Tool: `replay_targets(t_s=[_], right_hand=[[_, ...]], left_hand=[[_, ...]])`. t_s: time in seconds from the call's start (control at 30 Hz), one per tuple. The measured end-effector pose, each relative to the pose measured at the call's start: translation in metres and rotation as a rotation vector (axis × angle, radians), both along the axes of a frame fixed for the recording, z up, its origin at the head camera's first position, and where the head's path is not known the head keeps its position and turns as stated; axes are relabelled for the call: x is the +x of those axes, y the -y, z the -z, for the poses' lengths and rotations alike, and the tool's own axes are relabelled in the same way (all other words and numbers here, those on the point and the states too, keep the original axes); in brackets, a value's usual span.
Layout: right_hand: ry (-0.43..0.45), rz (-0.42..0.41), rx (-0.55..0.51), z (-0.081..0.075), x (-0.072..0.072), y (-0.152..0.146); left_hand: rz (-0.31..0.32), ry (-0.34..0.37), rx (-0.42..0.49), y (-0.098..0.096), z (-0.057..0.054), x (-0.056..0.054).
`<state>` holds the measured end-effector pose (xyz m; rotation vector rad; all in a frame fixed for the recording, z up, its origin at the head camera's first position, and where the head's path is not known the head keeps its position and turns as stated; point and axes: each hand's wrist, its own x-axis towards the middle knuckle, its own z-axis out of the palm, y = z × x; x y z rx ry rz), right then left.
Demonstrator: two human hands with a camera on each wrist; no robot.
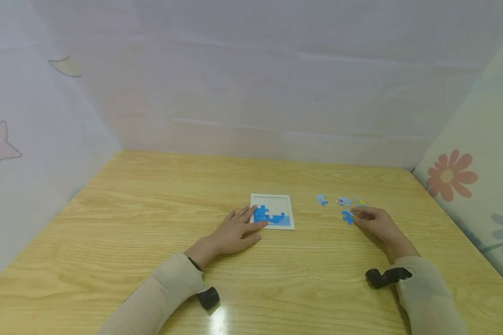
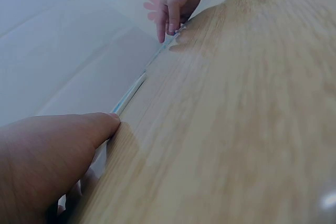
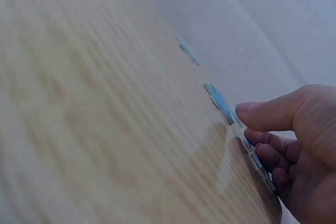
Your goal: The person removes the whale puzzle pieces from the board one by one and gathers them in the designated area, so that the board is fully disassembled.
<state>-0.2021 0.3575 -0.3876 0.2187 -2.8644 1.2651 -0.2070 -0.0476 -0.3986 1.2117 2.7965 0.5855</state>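
In the head view, the left hand (image 1: 230, 235) lies with spread fingers at the near left corner of the white puzzle tray (image 1: 276, 203), its fingertips on the rim and on the joined blue pieces (image 1: 260, 212). That light contact seems a good way to steady the tray; the fingertips should bear down flat, so no joined piece gets nudged loose. Well apart to the right, the right hand (image 1: 376, 226) has its thumb and a finger at the right edge of a loose blue piece (image 1: 348, 217), which lies on the table (image 1: 151, 200). Behind it lie a pale blue piece (image 1: 321, 200), a piece with a pink mark (image 1: 343, 201) and a piece with a yellow sun (image 1: 362, 202); a low, straight reach should avoid brushing them.

In the left wrist view, a left fingertip meets the tray's thin edge almost level with the table, so pressing downward suits better than pushing sideways. Beyond it, the right hand points down to the tabletop.

In the right wrist view, the thumb stands above curled fingers beside the thin pieces. The angle is so low that I cannot tell whether they truly pinch the blue piece; holding it by opposite edges, knobs free, would make turning it easier.
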Motion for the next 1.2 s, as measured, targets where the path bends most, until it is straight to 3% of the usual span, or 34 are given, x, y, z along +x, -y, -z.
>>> replay_targets(t_s=[0.3,0.57,0.93,1.2], right_hand=[[0.061,0.063,-0.099,-0.004,0.004,0.002],[0.050,0.087,-0.099,-0.006,0.006,0.002],[-0.015,0.075,-0.100,-0.011,0.005,0.005],[-0.012,0.049,-0.102,-0.022,0.002,0.009]], left_hand=[[0.009,-0.017,0.015,-0.001,0.001,0.000],[0.013,-0.027,0.018,0.000,0.004,-0.002],[0.010,-0.016,0.014,0.000,0.003,-0.001],[-0.003,-0.017,0.019,0.001,0.003,-0.001]])
